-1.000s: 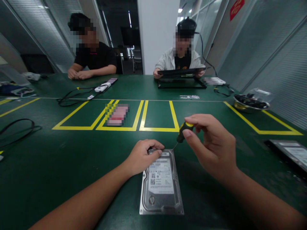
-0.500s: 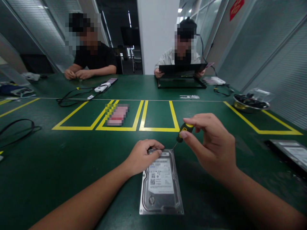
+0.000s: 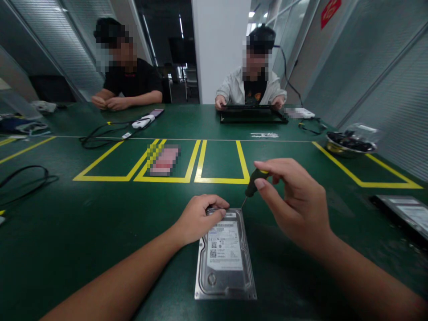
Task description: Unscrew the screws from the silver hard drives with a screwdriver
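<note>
A green table (image 3: 133,214) marked with yellow tape spreads across the view. At its far side sit a person in a black shirt (image 3: 133,82) and a person in a pale jacket (image 3: 249,87), the latter with both hands at a thin black frame (image 3: 254,114). Near the middle, in front of the wearer, a hard drive (image 3: 227,256) lies flat, label up; another drive (image 3: 409,214) is at the right edge.

The right hand (image 3: 297,200) is closed only at its tips — index finger and thumb pinch a screwdriver, the other fingers curl loosely behind. The hard drive lies below and to the left of these fingers, clear of them. The left hand (image 3: 199,218) grips the drive's far left corner, fingers bent over the far end and thumb on top, just beside the upper part of the white label (image 3: 227,243).

The screwdriver (image 3: 256,183), dark with yellow on its handle, tilts down leftward. Its thin shaft (image 3: 244,202) ends at the drive's far right corner — whether it sits in a screw, I cannot tell.
</note>
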A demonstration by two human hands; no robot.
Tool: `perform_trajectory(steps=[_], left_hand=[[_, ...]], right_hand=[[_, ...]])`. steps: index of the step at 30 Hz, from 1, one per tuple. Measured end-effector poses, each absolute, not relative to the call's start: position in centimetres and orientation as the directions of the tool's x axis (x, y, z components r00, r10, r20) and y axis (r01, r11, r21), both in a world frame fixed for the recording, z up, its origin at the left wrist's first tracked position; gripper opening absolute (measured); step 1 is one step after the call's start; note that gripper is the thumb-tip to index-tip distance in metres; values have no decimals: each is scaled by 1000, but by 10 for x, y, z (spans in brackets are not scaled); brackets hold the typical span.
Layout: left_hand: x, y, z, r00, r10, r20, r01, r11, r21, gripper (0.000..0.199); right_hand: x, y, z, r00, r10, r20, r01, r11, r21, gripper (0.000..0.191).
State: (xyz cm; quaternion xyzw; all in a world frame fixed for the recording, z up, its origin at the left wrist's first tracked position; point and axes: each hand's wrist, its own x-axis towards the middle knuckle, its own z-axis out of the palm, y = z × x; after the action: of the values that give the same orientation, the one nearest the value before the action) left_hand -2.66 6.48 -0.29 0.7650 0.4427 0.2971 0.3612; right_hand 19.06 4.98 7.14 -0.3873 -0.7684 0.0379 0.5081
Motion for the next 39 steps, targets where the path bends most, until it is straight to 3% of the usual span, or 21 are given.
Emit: perform_trajectory(steps=[6, 13, 22, 29, 35, 39], left_hand=[[-27, 65, -3, 435, 891, 132, 478, -353, 804, 19], [-27, 65, -2, 437, 888, 142, 473, -361, 803, 18], [-27, 65, -2, 436, 890, 133, 474, -353, 807, 18], [-26, 65, -4, 426, 894, 139, 464, -347, 815, 17], [-26, 64, -3, 425, 894, 142, 469, -352, 810, 18], [-27, 65, -3, 430, 891, 148, 466, -359, 809, 18]], right_hand=[[191, 49, 68, -152, 676, 721, 531, 671, -517, 32], [189, 49, 73, -148, 628, 764, 567, 687, -454, 23], [190, 49, 68, -116, 666, 737, 543, 664, -514, 28], [190, 49, 73, -157, 618, 770, 565, 696, -443, 24], [190, 48, 73, -138, 652, 745, 559, 673, -485, 26], [190, 49, 72, -156, 634, 758, 576, 681, -451, 26]])
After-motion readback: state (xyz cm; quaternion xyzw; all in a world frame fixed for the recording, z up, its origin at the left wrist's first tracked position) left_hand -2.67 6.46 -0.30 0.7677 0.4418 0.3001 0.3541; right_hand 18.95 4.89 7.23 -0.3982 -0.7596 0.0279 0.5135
